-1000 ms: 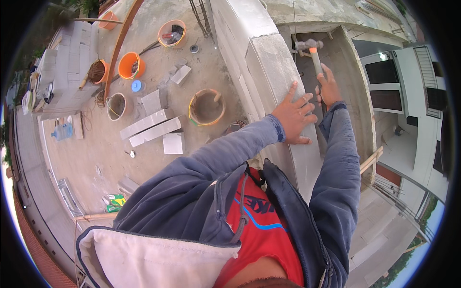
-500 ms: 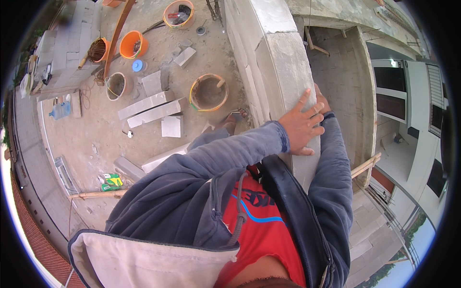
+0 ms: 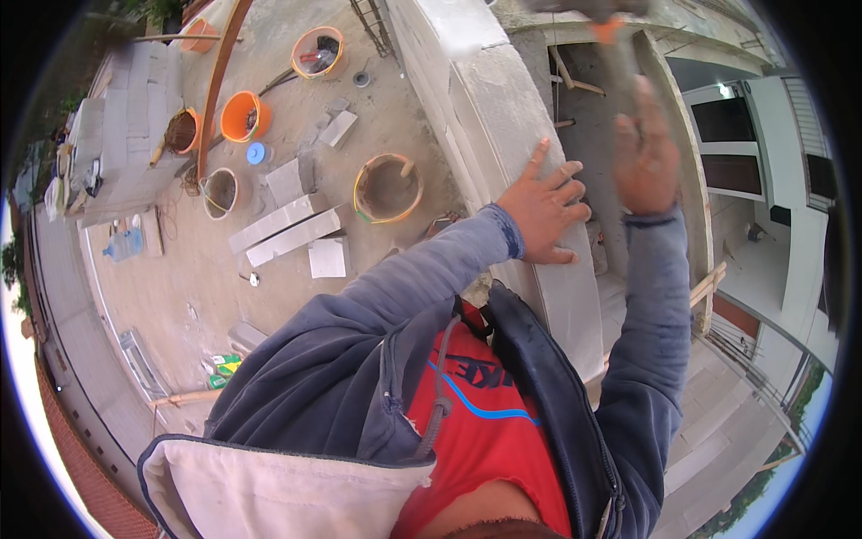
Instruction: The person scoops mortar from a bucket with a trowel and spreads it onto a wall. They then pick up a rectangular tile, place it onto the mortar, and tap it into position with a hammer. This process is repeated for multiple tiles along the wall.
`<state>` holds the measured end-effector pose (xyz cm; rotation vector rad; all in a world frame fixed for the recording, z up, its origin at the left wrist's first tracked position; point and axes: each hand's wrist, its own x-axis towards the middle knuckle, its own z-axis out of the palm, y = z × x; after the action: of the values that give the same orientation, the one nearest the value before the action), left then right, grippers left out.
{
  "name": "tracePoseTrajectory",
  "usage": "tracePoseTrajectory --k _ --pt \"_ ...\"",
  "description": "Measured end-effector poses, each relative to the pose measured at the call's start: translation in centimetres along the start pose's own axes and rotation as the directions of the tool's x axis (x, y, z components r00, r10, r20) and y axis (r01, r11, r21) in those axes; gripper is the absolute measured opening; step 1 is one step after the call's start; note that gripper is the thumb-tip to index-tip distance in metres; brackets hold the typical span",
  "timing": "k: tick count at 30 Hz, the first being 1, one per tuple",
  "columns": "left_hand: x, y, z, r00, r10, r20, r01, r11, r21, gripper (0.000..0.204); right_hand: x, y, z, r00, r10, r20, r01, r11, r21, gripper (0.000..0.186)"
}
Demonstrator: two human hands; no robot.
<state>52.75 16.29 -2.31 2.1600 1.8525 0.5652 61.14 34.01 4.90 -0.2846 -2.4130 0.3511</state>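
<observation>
My left hand (image 3: 545, 213) lies flat, fingers spread, on the top of a grey block wall (image 3: 564, 296) that runs away from me. My right hand (image 3: 648, 162) is raised to the right of the wall, closed round the handle of a mallet (image 3: 600, 9). The mallet is smeared by motion; its dark head, with an orange spot beneath, shows at the upper edge of the view. Rough grey mortar patches mark the wall top farther along.
Left of the wall, a round mortar tub (image 3: 389, 187), orange buckets (image 3: 245, 117) and loose pale blocks (image 3: 285, 222) are on the ground. A recess with a concrete edge (image 3: 680, 135) lies to the right. A wooden pole (image 3: 215, 85) leans at the far left.
My right hand has risen from behind the wall and swung right, with the mallet now showing. The left hand stays on the wall top; the view has shifted slightly.
</observation>
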Motion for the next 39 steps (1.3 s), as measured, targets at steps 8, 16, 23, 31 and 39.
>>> tracePoseTrajectory --k 8,16,23,31,39 --pt "0.3 1.2 -0.3 0.999 -0.016 0.050 0.010 0.992 0.122 0.070 -3.1 -3.8 -4.9 0.835 0.424 0.351 -0.329 0.896 -0.299 0.053" --pt "0.0 1.8 0.3 0.997 -0.062 0.051 0.046 0.964 0.261 0.074 -22.1 -14.6 -21.8 0.801 0.598 -0.023 -0.596 0.793 -0.125 0.046" --pt "1.8 2.4 0.4 0.980 -0.095 0.176 0.029 0.938 0.346 0.081 -41.1 -28.5 -26.3 0.472 0.861 -0.190 -0.881 0.468 -0.069 0.046" --pt "2.4 6.0 3.7 0.994 -0.040 0.101 -0.008 0.899 0.439 0.083 -46.7 -36.7 -20.9 0.405 0.894 -0.192 -0.909 0.416 0.021 0.052" --pt "2.6 4.9 4.5 0.999 -0.003 0.049 -0.020 0.887 0.461 0.090 -46.1 -34.8 -16.5 0.656 0.731 -0.188 -0.740 0.672 0.033 0.064"
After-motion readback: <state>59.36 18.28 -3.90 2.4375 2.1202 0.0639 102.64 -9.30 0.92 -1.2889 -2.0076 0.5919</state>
